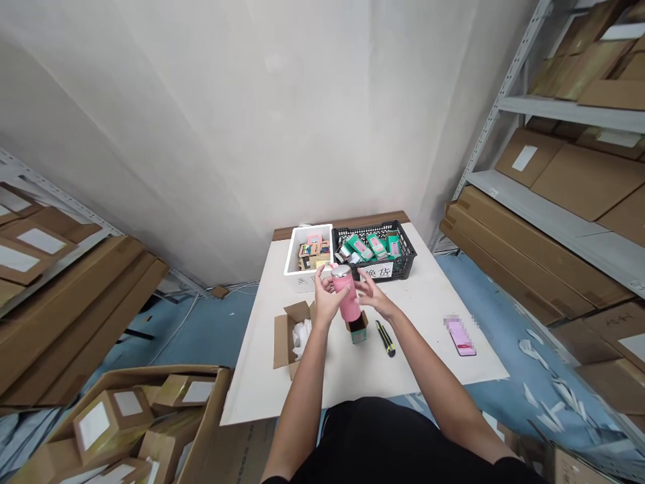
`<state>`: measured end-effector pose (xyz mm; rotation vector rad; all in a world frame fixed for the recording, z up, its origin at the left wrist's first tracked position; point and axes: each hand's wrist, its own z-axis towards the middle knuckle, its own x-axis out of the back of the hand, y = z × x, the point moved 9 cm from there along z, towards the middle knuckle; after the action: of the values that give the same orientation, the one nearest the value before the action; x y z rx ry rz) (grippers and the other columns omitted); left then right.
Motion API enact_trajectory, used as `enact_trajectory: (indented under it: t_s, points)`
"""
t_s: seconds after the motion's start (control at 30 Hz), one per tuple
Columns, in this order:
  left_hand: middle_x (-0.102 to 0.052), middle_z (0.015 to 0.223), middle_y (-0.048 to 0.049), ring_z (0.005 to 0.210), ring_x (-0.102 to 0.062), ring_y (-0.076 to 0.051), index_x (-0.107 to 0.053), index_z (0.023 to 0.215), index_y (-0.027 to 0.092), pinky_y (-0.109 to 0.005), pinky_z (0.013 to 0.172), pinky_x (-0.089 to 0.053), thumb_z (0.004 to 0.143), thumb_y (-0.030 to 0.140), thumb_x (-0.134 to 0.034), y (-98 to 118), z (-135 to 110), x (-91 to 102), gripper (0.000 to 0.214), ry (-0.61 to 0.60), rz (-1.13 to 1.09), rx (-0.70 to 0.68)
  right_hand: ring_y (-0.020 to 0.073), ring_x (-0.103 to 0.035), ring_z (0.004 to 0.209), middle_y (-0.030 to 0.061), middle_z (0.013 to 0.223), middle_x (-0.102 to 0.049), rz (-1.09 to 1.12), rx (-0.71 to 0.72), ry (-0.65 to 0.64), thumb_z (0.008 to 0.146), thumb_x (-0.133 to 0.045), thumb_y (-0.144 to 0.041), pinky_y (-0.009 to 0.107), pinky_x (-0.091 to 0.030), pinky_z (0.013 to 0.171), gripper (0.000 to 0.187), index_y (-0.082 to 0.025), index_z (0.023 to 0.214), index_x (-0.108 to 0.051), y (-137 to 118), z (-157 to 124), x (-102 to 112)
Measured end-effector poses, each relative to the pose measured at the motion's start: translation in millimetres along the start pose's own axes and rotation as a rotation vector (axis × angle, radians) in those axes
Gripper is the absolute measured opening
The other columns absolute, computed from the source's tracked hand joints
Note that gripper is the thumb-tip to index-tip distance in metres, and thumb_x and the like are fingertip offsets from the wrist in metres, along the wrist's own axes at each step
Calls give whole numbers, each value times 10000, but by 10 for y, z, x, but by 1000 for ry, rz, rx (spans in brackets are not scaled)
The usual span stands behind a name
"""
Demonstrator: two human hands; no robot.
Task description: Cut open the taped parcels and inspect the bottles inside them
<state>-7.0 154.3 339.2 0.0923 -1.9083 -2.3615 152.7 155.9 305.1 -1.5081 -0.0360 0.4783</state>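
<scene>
Over the table, my left hand grips a pink tumbler with a silver-rimmed lid, held nearly upright. My right hand is at the tumbler's right side with its fingers spread; whether a fingertip touches it I cannot tell. Just below the tumbler's base stands a small green box with its top open. To the right of that box lies a black and yellow utility knife. An opened cardboard box with white packing material inside sits left of my left hand.
At the table's back are a white foam bin of small boxes and a black basket of green boxes. A phone lies on the right of the white tabletop. A large carton of parcels stands at left; loaded shelves flank both sides.
</scene>
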Motion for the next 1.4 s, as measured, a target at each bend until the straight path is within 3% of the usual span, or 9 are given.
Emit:
enact_trajectory:
  t_s: [0.1, 0.2, 0.43, 0.57, 0.73, 0.83, 1.07, 1.23, 1.4]
  points:
    - [-726, 1194, -68, 1048, -731, -186, -16, 1707, 308, -371, 986, -562, 853, 485, -795, 41, 31, -87, 1169, -168, -156, 29, 233, -704, 1040, 49, 1191, -717, 21, -15, -44, 628, -943, -322, 429, -575, 935, 1173, -368, 1632, -338, 91, -119, -69]
    - [-685, 1327, -91, 1174, -695, -206, -14, 1713, 346, -364, 1010, -560, 868, 522, -783, 118, 39, -166, 1156, -257, -117, 10, 204, -686, 945, 36, 1161, -690, -62, 38, 85, 613, -934, -288, 376, -595, 832, 1201, -380, 1641, -319, 102, -163, -39]
    - [-710, 1202, -68, 1050, -720, -218, -108, 1718, 326, -367, 947, -600, 705, 439, -947, 227, 175, -55, 1320, -107, -5, 2, 234, -667, 1077, 45, 1181, -674, -128, 85, 167, 653, -926, -319, 432, -573, 955, 1198, -394, 1660, -282, 33, -233, -51]
    - [-724, 1227, -73, 1043, -733, -200, -63, 1720, 327, -373, 958, -601, 766, 433, -905, 286, 199, -151, 1276, -186, -186, 27, 244, -688, 1109, 48, 1213, -678, -7, 61, 45, 690, -934, -411, 444, -572, 979, 1234, -407, 1687, -207, 29, -267, -166]
    - [-710, 1251, -67, 1096, -712, -202, -101, 1714, 358, -324, 923, -597, 715, 387, -952, 298, 218, -163, 1312, -180, -107, 14, 254, -696, 1052, 53, 1199, -657, -104, 98, 161, 642, -981, -412, 421, -606, 895, 1349, -408, 1704, -150, -32, -305, -128]
    - [-736, 1096, -31, 957, -731, -178, -33, 1720, 335, -338, 907, -600, 755, 403, -920, 253, 219, -186, 1313, -200, -151, 54, 263, -683, 1139, 72, 1299, -645, -83, 93, 77, 688, -950, -396, 446, -592, 966, 1314, -416, 1706, -120, -20, -296, -204]
    - [-696, 1266, -83, 1104, -698, -228, -45, 1718, 361, -370, 952, -582, 681, 366, -972, 251, 234, -252, 1391, -247, -71, 56, 245, -696, 979, 53, 1186, -654, -61, 28, 149, 604, -1011, -406, 426, -614, 857, 1397, -417, 1697, -142, 160, -285, -110]
    - [-727, 1146, -36, 1017, -719, -184, 15, 1713, 377, -358, 960, -568, 730, 337, -939, 155, 239, -276, 1371, -249, -220, 120, 256, -676, 1119, 70, 1272, -660, 109, -17, 14, 661, -979, -434, 439, -572, 977, 1396, -405, 1711, -59, 214, -279, -205]
    - [-710, 1217, -72, 1086, -693, -217, -65, 1720, 347, -350, 935, -574, 651, 323, -992, 93, 234, -312, 1415, -227, -105, 128, 254, -686, 1025, 62, 1213, -664, -10, -30, 142, 566, -1029, -373, 445, -595, 917, 1498, -401, 1716, -69, 233, -277, -25]
